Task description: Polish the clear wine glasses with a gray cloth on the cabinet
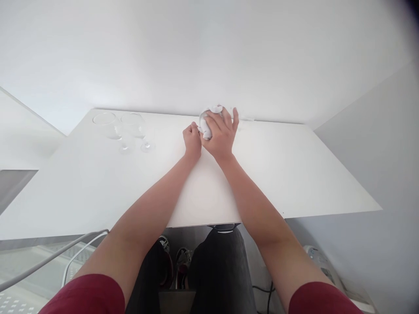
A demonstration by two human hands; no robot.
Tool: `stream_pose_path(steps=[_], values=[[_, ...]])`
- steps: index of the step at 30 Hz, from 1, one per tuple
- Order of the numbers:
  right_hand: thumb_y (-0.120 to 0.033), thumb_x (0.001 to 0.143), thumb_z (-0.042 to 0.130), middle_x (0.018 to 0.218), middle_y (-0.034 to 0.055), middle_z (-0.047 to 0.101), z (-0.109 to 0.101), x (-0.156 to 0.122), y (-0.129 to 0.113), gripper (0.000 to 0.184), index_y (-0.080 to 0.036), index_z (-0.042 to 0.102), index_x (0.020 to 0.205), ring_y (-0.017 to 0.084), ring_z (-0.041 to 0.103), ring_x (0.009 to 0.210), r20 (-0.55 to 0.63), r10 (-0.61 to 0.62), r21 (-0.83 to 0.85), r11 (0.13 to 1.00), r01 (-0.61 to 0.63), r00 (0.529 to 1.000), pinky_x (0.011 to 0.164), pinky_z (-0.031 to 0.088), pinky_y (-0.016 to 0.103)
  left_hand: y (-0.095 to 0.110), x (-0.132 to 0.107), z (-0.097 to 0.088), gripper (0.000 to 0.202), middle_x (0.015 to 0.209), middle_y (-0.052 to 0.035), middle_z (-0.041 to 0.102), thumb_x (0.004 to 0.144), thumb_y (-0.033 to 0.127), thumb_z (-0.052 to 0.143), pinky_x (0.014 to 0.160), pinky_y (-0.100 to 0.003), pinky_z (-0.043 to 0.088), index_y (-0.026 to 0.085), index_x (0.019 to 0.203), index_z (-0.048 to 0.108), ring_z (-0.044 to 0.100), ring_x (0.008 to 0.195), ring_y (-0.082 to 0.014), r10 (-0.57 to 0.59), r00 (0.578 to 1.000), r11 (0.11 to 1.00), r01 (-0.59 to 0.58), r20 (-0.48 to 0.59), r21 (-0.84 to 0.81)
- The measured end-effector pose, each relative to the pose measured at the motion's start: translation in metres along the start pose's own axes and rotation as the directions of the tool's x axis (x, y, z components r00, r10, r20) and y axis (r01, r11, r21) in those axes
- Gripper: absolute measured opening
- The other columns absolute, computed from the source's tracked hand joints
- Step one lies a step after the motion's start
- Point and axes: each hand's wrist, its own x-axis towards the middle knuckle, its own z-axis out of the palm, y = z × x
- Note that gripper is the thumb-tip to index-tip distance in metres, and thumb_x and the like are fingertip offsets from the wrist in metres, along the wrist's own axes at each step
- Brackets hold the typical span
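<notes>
cloth (205, 127), white, bunched, at far side of table (278, 170) | right hand (222, 133) clamped over it | left hand (192, 139) curled just beside, contents hidden, cannot tell | step, judged: wiping | next move likely calls for steady two-handed hold | stemmed glasses (134, 126), two, upright, left

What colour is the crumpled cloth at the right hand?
The cloth is white, seen best in the head view.

no readable text, labels, brands, numbers or signs anywhere
</notes>
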Motion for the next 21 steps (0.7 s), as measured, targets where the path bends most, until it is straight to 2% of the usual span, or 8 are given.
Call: stream_pose_path(steps=[3,6,8,10,13,16,19,21], values=[[-0.038,0.102,0.05,0.108,0.0111,0.073,0.002,0.0,0.008,0.027,-0.021,0.07,0.107,0.035,0.064,0.124,0.004,0.128,-0.024,0.992,-0.128,0.992,0.133,0.016,0.068,0.0,-0.002,-0.001,0.057,0.054,0.0054,0.03,0.105,0.035,0.065,0.045,-0.024,0.023,0.021,0.059,0.035,0.028,0.048,-0.0083,0.1,0.993,0.989,-0.106,0.066,0.098],[-0.041,0.1,0.054,0.087,0.0089,0.068,-0.001,0.0,0.009,0.025,-0.022,0.065,0.089,0.032,0.068,0.103,0.024,0.264,-0.01,0.964,-0.264,0.964,0.122,0.038,0.062,0.002,-0.003,-0.003,0.058,0.055,0.0055,0.027,0.104,0.035,0.065,0.044,-0.023,0.021,0.02,0.057,0.033,0.025,0.046,-0.0075,0.134,0.987,0.987,-0.141,0.087,0.08],[-0.044,0.097,0.057,0.076,0.0069,0.063,-0.003,0.001,0.007,0.029,-0.024,0.057,0.077,0.03,0.068,0.091,0.055,0.394,0.044,0.917,-0.396,0.918,0.104,0.052,0.055,0.004,-0.004,-0.004,0.06,0.055,0.0059,0.024,0.103,0.034,0.066,0.042,-0.022,0.02,0.02,0.057,0.031,0.023,0.045,-0.0069,0.124,0.988,0.992,-0.126,0.091,0.02],[-0.044,0.094,0.061,0.067,0.0031,0.055,-0.005,0.002,0.006,0.035,-0.025,0.048,0.069,0.027,0.066,0.08,0.085,0.529,0.147,0.832,-0.536,0.844,0.088,0.057,0.045,0.006,-0.003,-0.004,0.06,0.056,0.0057,0.023,0.102,0.033,0.068,0.041,-0.021,0.019,0.02,0.057,0.029,0.023,0.045,-0.0064,0.092,0.993,0.995,-0.089,0.079,-0.046],[-0.04,0.089,0.065,0.062,-0.0013,0.046,-0.006,0.004,0.011,0.039,-0.026,0.039,0.064,0.02,0.06,0.07,0.143,0.7,0.419,0.598,-0.684,0.7,0.072,0.055,0.034,0.009,-0.001,-0.004,0.058,0.058,0.0046,0.029,0.1,0.031,0.07,0.039,-0.02,0.02,0.02,0.057,0.033,0.028,0.045,-0.0064,0.025,0.998,0.993,-0.017,0.064,-0.119],[-0.037,0.087,0.065,0.069,-0.0014,0.052,-0.005,0.006,0.018,0.031,-0.025,0.045,0.067,0.017,0.061,0.073,0.257,0.769,0.74,0.233,-0.631,0.585,0.062,0.054,0.027,0.011,0.001,-0.004,0.055,0.059,0.0043,0.031,0.098,0.029,0.071,0.039,-0.019,0.022,0.02,0.057,0.035,0.033,0.046,-0.0067,-0.035,0.997,0.982,0.046,0.066,-0.183],[-0.037,0.081,0.072,0.085,-0.0003,0.066,-0.004,0.008,0.024,0.018,-0.022,0.061,0.08,0.017,0.068,0.084,0.371,0.737,0.882,-0.09,-0.463,0.564,0.064,0.059,0.026,0.014,0.003,-0.006,0.052,0.059,0.0047,0.032,0.097,0.027,0.069,0.038,-0.019,0.023,0.02,0.059,0.034,0.035,0.046,-0.0065,-0.069,0.996,0.967,0.08,0.055,-0.243],[-0.039,0.081,0.075,0.095,0.0,0.071,-0.004,0.009,0.023,0.021,-0.023,0.065,0.089,0.017,0.071,0.09,0.437,0.688,0.885,-0.214,-0.413,0.579,0.069,0.063,0.028,0.015,0.004,-0.008,0.048,0.059,0.0049,0.033,0.097,0.025,0.065,0.037,-0.019,0.023,0.02,0.06,0.035,0.036,0.045,-0.0064,-0.096,0.994,0.947,0.107,0.05,-0.302]])
